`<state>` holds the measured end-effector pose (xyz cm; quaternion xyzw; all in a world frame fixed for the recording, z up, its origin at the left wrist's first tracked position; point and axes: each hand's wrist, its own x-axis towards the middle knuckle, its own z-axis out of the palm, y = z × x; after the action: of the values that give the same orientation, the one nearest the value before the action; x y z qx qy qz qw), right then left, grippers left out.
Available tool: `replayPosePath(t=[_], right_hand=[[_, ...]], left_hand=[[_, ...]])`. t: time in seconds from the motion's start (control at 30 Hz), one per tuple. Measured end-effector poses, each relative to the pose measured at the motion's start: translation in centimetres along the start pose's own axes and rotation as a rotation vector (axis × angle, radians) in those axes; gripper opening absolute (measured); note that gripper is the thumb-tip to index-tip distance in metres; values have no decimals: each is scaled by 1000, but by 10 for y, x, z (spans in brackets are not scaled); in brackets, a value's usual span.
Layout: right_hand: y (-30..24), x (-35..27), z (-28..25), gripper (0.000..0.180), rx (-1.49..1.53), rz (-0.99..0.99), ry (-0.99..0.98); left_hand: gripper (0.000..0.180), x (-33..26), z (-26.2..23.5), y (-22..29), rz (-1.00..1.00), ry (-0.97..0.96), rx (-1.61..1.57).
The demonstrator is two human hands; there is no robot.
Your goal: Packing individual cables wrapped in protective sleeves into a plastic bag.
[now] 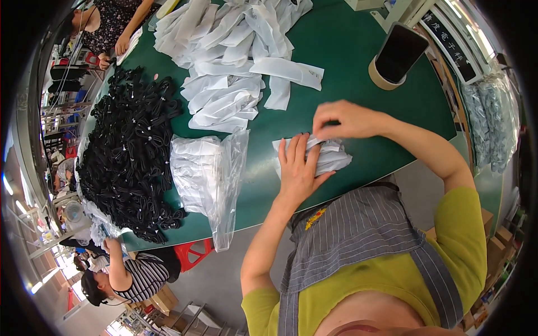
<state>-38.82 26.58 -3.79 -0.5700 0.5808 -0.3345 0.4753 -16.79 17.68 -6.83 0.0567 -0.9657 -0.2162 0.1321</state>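
L hand [297, 173]: palm down, fingers spread, resting flat on a small stack of white packets [334, 159]; not gripped AFAICT. Stack's on the green table [409, 129], close to the near edge, right in front of the person's apron [353, 235]. Its count & left part are hidden under the hand.

R hand [344, 119]: fingers curled, over the far edge of the stack, a bit blurred. Fingertips hard to make out, so can't tell if it's pinching a packet or just touching.

Clear bag [202, 168] w/ more white packets sits left of L hand; glare on the plastic hides detail, its loose end hangs past the table edge. Big packet pile [224, 39] beyond, cut off at top of pic. Black cable pile [131, 151] far left, too tangled to separate individual bundles.

Phone [399, 53], dark screen, leans on tape roll [385, 78] & covers part of it. Two co-workers at left, one [115, 25] cut off at top; red stool [193, 255] mostly hidden by the table.
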Motion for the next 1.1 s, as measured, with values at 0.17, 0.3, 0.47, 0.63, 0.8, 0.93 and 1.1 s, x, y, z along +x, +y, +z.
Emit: replayPosePath(t=[0.17, 0.3, 0.47, 0.63, 0.8, 0.93, 1.1], right_hand=[[28, 45, -15, 28, -851, -197, 817], [40, 43, -15, 34, -584, 5, 775], [7, -3, 0, 35, -251, 85, 265], [14, -12, 7, 35, -359, 30, 79], [-12, -34, 20, 34, -470, -92, 450], [-20, -54, 74, 52, -377, 202, 359], [-22, -26, 82, 90, -484, 210, 448]], left_hand=[[79, 6, 10, 7, 8, 51, 3], [91, 8, 8, 12, 0, 32, -39], [91, 8, -6, 12, 5, -33, 20], [93, 16, -14, 8, 39, -73, 34], [88, 19, 8, 7, -186, 119, 58], [88, 21, 17, 19, -453, 290, 246], [80, -20, -2, 62, -521, 92, -4]])
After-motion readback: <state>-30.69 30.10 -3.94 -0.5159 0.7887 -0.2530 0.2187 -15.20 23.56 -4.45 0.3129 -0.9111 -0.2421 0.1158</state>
